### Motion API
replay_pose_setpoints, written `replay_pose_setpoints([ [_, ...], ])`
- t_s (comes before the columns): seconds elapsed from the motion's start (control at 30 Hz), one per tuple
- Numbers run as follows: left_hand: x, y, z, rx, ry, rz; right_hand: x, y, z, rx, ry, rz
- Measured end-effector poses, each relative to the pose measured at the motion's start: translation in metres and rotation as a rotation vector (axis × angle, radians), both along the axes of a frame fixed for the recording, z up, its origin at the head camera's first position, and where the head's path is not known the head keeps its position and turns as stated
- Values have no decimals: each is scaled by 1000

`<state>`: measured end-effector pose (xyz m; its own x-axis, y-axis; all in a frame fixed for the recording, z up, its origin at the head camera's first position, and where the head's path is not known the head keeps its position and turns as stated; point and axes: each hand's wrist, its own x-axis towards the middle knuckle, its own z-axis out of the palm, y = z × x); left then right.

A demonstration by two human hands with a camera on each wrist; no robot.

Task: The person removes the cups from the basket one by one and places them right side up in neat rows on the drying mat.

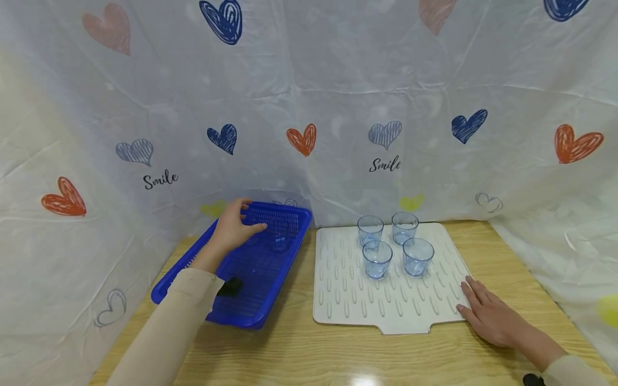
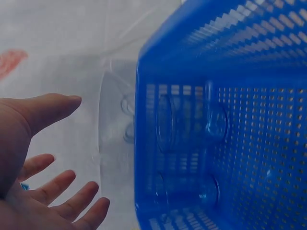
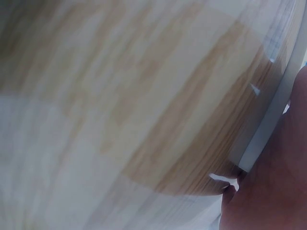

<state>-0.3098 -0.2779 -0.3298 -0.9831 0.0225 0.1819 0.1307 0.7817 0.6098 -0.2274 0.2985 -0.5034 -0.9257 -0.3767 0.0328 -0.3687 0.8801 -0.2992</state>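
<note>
My left hand point(image 1: 233, 231) is over the far end of a blue plastic basket point(image 1: 277, 301), thumb and fingers spread apart with nothing between them. Two clear bluish drinking glasses point(image 2: 217, 123) stand inside at that end; in the head view one glass point(image 1: 280, 244) shows just right of the thumb. On a white ridged drying mat point(image 1: 338, 300) four-square stand several similar glasses, including a front left glass point(image 1: 377, 261) and a front right glass point(image 1: 417, 258). My right hand point(image 1: 493, 317) rests at the mat's near right corner, fingers extended over its edge.
The basket and mat sit side by side on a wooden table point(image 1: 289, 354), a narrow strip of wood between them. Behind and at both sides hangs a white curtain point(image 1: 328, 64) printed with hearts. A dark object point(image 1: 230, 287) shows beneath my left wrist.
</note>
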Motion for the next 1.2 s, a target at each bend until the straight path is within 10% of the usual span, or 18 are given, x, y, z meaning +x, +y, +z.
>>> replay_pose_setpoints([
  [0.43,-30,-24,-19,40,-9,122,0,3,-2,-4,1,-12],
  [1.2,-56,-43,-59,151,-254,287,-3,4,-9,-29,63,0],
])
